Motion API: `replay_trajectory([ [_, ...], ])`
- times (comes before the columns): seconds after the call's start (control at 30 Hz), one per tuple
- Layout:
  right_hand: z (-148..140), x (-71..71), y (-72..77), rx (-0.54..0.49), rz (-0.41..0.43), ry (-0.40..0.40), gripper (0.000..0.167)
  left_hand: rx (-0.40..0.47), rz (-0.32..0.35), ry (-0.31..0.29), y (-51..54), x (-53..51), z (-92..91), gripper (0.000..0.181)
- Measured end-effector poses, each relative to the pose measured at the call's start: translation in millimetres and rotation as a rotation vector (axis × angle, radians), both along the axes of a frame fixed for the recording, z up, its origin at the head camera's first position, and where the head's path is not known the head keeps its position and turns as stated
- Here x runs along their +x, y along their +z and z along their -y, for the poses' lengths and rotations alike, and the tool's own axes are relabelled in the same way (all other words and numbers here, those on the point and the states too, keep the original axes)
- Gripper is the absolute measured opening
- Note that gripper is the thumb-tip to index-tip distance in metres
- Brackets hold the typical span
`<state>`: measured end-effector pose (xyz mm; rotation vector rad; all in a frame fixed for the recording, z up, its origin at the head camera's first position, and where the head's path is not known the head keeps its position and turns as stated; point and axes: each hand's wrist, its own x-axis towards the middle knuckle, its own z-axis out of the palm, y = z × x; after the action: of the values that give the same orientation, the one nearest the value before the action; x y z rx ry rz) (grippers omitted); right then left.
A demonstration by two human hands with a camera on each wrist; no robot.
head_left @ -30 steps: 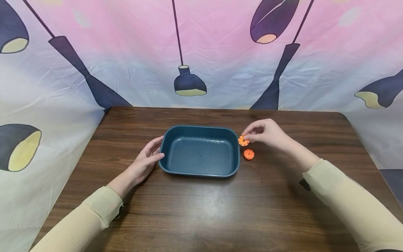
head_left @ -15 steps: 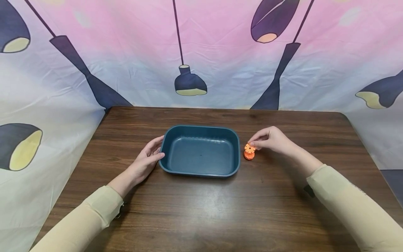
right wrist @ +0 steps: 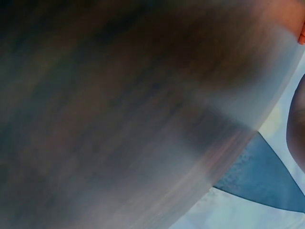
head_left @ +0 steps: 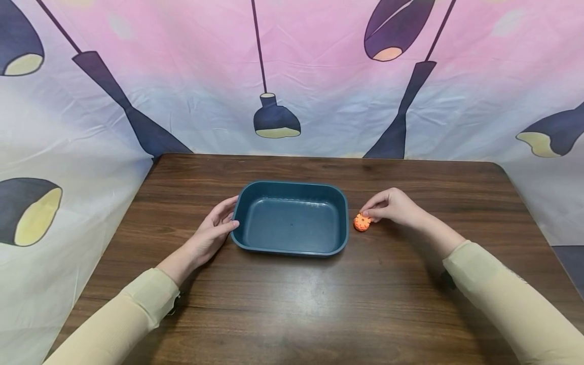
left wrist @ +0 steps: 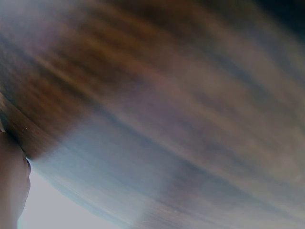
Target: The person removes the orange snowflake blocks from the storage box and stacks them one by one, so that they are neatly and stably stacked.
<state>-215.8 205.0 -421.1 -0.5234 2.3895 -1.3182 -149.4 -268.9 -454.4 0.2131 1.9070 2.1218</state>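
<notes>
A dark teal rectangular plastic tray (head_left: 292, 226) lies on the wooden table with nothing inside it. My left hand (head_left: 213, 229) grips its left end, thumb over the rim and fingers along the outer wall. Just beyond the tray's right end, my right hand (head_left: 393, 207) pinches an orange notched disc (head_left: 362, 220) by its edge. That disc sits on or right against other orange discs (head_left: 361, 229) below it; how many are stacked is hidden. In the right wrist view, only a sliver of orange disc (right wrist: 302, 39) shows at the right edge.
The dark wooden table (head_left: 292, 304) stretches around the tray, its far edge meeting a hanging cloth (head_left: 319, 116) printed with lamps. Both wrist views are mostly blurred tabletop.
My right hand has moved slightly right and down from beside the tray's rim, bringing its orange disc onto the orange pieces on the table. The left hand and the tray have stayed put.
</notes>
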Motion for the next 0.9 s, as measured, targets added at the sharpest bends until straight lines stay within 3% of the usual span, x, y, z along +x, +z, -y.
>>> replay_trajectory([
  [0.9, -3.8, 2.5, -0.9, 0.038, 0.002, 0.018, 0.017, -0.004, 0.011, -0.006, -2.4, 0.1, -0.4, 0.059],
])
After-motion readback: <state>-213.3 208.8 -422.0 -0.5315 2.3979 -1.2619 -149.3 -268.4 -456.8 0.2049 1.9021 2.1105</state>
